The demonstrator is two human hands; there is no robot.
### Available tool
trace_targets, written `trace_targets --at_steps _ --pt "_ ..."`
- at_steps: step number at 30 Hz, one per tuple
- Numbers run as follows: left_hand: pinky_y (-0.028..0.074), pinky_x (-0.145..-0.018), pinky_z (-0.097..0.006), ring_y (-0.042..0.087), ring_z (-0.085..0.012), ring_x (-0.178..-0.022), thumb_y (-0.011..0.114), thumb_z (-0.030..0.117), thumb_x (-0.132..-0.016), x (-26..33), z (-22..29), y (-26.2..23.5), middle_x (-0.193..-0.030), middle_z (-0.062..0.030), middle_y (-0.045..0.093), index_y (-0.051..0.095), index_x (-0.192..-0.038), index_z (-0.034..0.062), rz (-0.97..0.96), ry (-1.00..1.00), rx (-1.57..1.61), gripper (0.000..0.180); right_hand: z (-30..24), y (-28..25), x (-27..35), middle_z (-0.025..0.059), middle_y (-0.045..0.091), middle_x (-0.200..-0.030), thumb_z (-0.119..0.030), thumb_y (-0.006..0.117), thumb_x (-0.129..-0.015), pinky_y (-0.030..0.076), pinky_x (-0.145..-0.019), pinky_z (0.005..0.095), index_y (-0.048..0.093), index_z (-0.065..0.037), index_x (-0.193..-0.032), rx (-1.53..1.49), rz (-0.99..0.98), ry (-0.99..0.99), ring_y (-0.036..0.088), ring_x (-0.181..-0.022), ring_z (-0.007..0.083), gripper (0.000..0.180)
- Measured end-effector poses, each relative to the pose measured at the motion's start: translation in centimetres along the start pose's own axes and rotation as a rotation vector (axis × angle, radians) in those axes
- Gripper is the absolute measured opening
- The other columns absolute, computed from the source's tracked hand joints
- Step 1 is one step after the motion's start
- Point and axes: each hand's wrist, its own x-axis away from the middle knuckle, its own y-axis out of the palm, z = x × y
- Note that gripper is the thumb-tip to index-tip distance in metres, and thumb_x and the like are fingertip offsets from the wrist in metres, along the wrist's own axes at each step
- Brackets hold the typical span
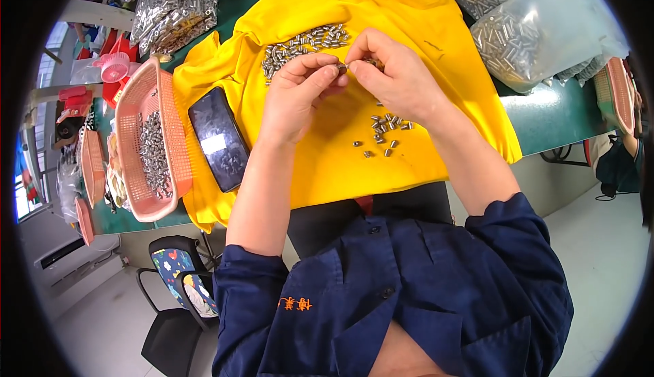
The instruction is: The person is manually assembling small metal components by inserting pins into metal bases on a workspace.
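Both hands meet over a yellow cloth (327, 166) spread on the table. Between the thumb and forefinger of my left hand (293, 98) is a small metal cylinder (341, 68). My right hand (398, 77) is closed in a pinch, its fingertips right beside that part; small dark metal bits (373, 64) show by its curled fingers. What the right fingertips themselves grip is too small to make out. A pile of short metal cylinders (293, 49) lies beyond my left hand. Several similar loose cylinders (392, 125) are scattered on the cloth below my right hand.
A black phone (219, 138) lies on the cloth's left side, beside a pink plastic basket (178, 152) holding many small metal parts. Clear bags of metal parts stand at the back left (176, 9) and back right (511, 40). A black chair (174, 329) is at lower left.
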Motion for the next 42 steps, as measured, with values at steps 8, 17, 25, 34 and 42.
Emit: trace_targets --at_steps 8,17,25,34,42 --pt "0.049 -0.071 -0.026 0.059 -0.0156 -0.075 0.055 0.0 -0.08 0.3 -0.1 0.1 -0.082 -0.008 0.06 0.057 -0.089 -0.0004 -0.001 0.001 -0.049 0.01 -0.5 0.2 0.3 0.0041 0.05 -0.064 -0.007 0.05 -0.076 0.038 -0.051 0.0239 0.047 -0.003 -0.079 0.127 -0.012 -0.031 0.047 -0.056 0.0125 0.005" --pt "0.046 -0.065 -0.021 0.057 -0.0105 -0.069 0.059 0.002 -0.076 -0.3 -0.8 -0.2 -0.078 -0.0045 0.061 0.057 -0.085 -0.0005 0.108 0.137 -0.309 0.01 1.4 -0.5 -0.2 0.0009 0.046 -0.063 -0.011 0.047 -0.079 0.037 -0.053 0.024 0.049 -0.004 -0.08 0.086 0.062 -0.031 0.044 -0.056 0.0123 0.007" --pt "0.046 -0.066 -0.025 0.059 -0.022 -0.072 0.059 0.004 -0.073 2.0 -1.6 2.1 -0.087 -0.0089 0.06 0.059 -0.086 0.0042 -0.128 0.466 -1.408 0.013 -4.6 -4.9 3.5 -0.001 0.046 -0.066 -0.008 0.049 -0.08 0.035 -0.052 0.0199 0.049 -0.001 -0.081 0.158 0.286 -0.174 0.041 -0.058 0.0052 0.007" --pt "0.043 -0.079 -0.027 0.057 -0.0204 -0.091 0.06 0.003 -0.073 6.0 0.3 2.2 -0.095 -0.007 0.061 0.062 -0.09 0.0054 -0.124 0.729 -1.47 0.017 -6.9 -7.4 15.0 -0.0001 0.042 -0.066 -0.011 0.045 -0.084 0.032 -0.051 0.0185 0.046 -0.004 -0.088 -0.018 0.184 -0.106 0.039 -0.057 0.0067 0.008" --pt "0.044 -0.079 -0.028 0.056 -0.0206 -0.091 0.06 0.01 -0.075 15.5 -5.0 1.3 -0.098 -0.0103 0.058 0.059 -0.095 0.0022 -0.496 -0.26 -1.031 0.022 -0.7 -6.8 23.4 0.0028 0.052 -0.069 -0.003 0.043 -0.082 0.042 -0.062 0.0228 0.047 -0.002 -0.085 -0.172 0.046 0.543 0.053 -0.063 0.0102 0.006"
